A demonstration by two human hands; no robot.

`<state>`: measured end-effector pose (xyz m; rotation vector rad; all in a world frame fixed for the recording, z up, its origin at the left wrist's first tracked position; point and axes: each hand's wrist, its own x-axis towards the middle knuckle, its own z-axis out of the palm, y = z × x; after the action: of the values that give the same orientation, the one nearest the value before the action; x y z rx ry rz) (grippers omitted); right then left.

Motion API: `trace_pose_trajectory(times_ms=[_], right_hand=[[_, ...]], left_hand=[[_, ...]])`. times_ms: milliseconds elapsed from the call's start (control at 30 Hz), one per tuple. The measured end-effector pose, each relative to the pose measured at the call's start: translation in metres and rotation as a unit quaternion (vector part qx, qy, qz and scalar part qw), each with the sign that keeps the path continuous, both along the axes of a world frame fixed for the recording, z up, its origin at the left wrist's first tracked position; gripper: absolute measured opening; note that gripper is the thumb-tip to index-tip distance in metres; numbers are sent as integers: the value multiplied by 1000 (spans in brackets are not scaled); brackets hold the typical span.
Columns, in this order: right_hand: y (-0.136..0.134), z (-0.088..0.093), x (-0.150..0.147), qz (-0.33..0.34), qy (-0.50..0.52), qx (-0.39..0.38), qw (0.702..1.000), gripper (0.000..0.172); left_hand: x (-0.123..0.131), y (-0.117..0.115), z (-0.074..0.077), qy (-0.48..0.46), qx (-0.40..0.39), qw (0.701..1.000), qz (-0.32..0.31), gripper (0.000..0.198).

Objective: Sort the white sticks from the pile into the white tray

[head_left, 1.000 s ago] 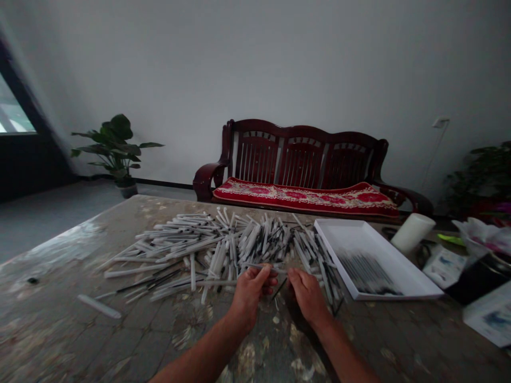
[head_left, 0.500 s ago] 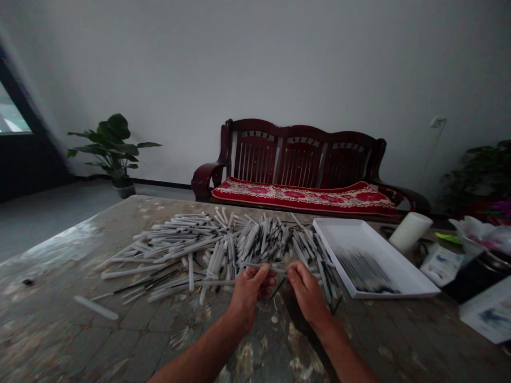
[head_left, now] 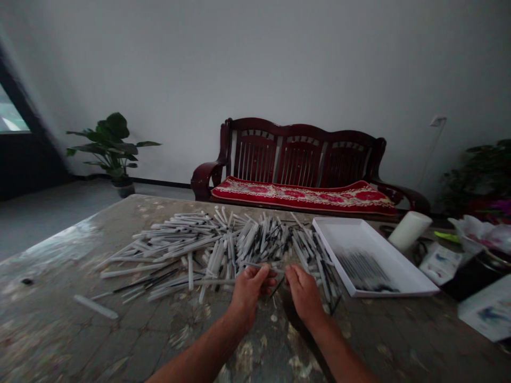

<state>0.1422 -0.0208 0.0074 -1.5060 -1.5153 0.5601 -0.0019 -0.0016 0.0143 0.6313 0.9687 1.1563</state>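
Note:
My left hand [head_left: 248, 295] is closed, its thumb and fingers pinching a slim pale pen-like stick [head_left: 275, 270] that points to the right. Close by on the right, my right hand [head_left: 304, 295] is also closed, with thumb and fingertips at the far end of that stick. The exact grip there is blurred. Just beyond both hands spreads a heap of slim pen-like sticks [head_left: 187, 234], whitish and translucent with black parts. A thin dark stick [head_left: 277, 287] shows between my hands.
To the right lies a white shallow tray [head_left: 399, 266] holding a row of similar grey sticks [head_left: 365, 270]. A white roll [head_left: 410, 231] and several boxes stand beyond it. One loose stick [head_left: 96, 307] lies at the left. A wooden bench [head_left: 305, 154] stands behind the table [head_left: 131, 346].
My right hand has shifted slightly left, toward my left hand. My left hand, the heap and the tray stay practically where they were.

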Motion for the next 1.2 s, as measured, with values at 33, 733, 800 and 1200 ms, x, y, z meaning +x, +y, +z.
trace_pose_trajectory(times_ms=[33, 733, 800, 1200], right_hand=[[0, -1, 0, -2, 15, -10, 1000, 46], [1, 8, 26, 96, 93, -31, 991, 42], [2, 8, 31, 125, 19, -18, 992, 40], [-3, 25, 67, -36, -298, -89, 950, 12]], left_hand=[[0, 0, 0, 2, 0, 1000, 1, 39], [-28, 17, 8, -79, -95, 962, -242, 48], [-35, 18, 8, -107, -117, 930, -332, 57], [-18, 11, -7, -85, -44, 974, -206, 31]])
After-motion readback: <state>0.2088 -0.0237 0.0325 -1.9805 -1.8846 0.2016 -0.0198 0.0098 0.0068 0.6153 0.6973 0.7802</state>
